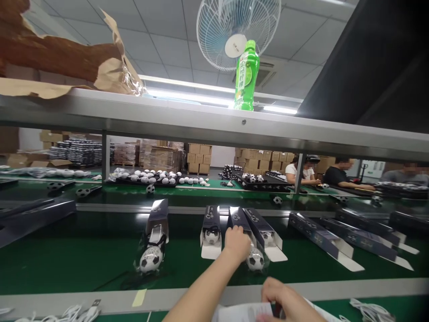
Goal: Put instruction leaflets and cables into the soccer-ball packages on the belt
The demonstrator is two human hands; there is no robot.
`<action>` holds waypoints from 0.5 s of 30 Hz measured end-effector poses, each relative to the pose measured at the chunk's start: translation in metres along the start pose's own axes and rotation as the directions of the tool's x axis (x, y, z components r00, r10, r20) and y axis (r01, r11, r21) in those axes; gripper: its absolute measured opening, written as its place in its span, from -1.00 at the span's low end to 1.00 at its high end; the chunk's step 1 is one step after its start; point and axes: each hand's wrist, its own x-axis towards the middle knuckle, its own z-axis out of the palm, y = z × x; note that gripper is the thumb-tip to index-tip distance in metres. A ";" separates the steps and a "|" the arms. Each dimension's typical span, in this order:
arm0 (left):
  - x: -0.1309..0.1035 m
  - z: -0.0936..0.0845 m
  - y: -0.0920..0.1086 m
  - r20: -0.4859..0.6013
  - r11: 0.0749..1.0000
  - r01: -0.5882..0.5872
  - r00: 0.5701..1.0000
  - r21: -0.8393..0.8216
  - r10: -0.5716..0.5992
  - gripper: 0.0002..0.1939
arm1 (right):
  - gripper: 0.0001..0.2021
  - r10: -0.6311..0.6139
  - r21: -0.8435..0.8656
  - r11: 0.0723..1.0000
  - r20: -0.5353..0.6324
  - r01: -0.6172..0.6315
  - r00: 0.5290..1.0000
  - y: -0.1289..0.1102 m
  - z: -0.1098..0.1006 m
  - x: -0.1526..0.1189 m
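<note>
My left hand (237, 243) reaches over the belt, its curled fingers on the near end of a dark narrow box (237, 215). A black-and-white toy soccer ball (255, 258) in clear plastic sticks out beside that hand. My right hand (284, 300) is low at the front edge, fingers bent and thumb against a white printed paper (246, 312); part of the paper is out of frame. Two open boxes flank the left hand, a left box (210, 217) and a right box (256, 221), each with a ball at its mouth.
Another bagged ball (151, 258) juts from a box at left. More open boxes (321, 235) lie right on the green belt (83, 255). White cables (370, 309) lie in front. A shelf (201, 109) crosses above, bearing a green bottle (247, 76). Co-workers (348, 174) sit across.
</note>
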 end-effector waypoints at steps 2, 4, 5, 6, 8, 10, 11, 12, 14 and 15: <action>-0.004 0.002 -0.017 -0.055 0.999 0.045 0.997 0.012 -0.044 -0.65 | -0.83 0.013 -0.014 1.000 0.016 -0.013 1.000 -0.009 -0.012 -0.004; -0.012 0.005 -0.040 -0.099 0.994 0.109 0.989 0.028 -0.105 -0.66 | -0.86 0.082 -0.075 0.994 0.127 -0.073 0.989 -0.018 -0.018 -0.005; -0.018 0.007 -0.051 -0.111 0.990 0.136 0.985 0.037 -0.131 -0.68 | -0.87 0.125 -0.119 0.987 0.182 -0.104 0.975 -0.021 -0.018 -0.004; -0.024 0.011 -0.062 -0.116 0.987 0.156 0.982 0.045 -0.150 -0.69 | -0.88 0.159 -0.164 0.979 0.215 -0.125 0.964 -0.024 -0.016 -0.002; -0.037 0.019 -0.077 -0.113 0.984 0.167 0.981 0.055 -0.160 -0.70 | -0.91 0.174 -0.208 0.969 0.206 -0.131 0.963 -0.026 -0.011 0.002; -0.045 0.028 -0.085 -0.110 0.987 0.151 0.983 0.051 -0.144 -0.70 | -0.90 0.144 -0.173 0.978 0.129 -0.121 0.981 -0.022 -0.007 0.006; -0.047 0.031 -0.086 -0.111 0.990 0.136 0.985 0.043 -0.131 -0.71 | -0.90 0.126 -0.148 0.982 0.079 -0.113 0.989 -0.019 -0.008 0.008; -0.048 0.034 -0.086 -0.113 0.992 0.119 0.987 0.032 -0.115 -0.72 | -0.90 0.110 -0.119 0.987 0.030 -0.106 0.993 -0.015 -0.010 0.008; -0.046 0.035 -0.083 -0.109 0.996 0.084 0.991 0.002 -0.083 -0.75 | -0.92 0.079 -0.057 0.995 -0.052 -0.082 0.995 -0.004 -0.022 0.010; -0.044 0.034 -0.082 -0.103 0.997 0.069 0.992 -0.018 -0.071 -0.76 | -0.91 0.051 -0.032 0.998 -0.096 -0.054 0.994 0.002 -0.030 0.010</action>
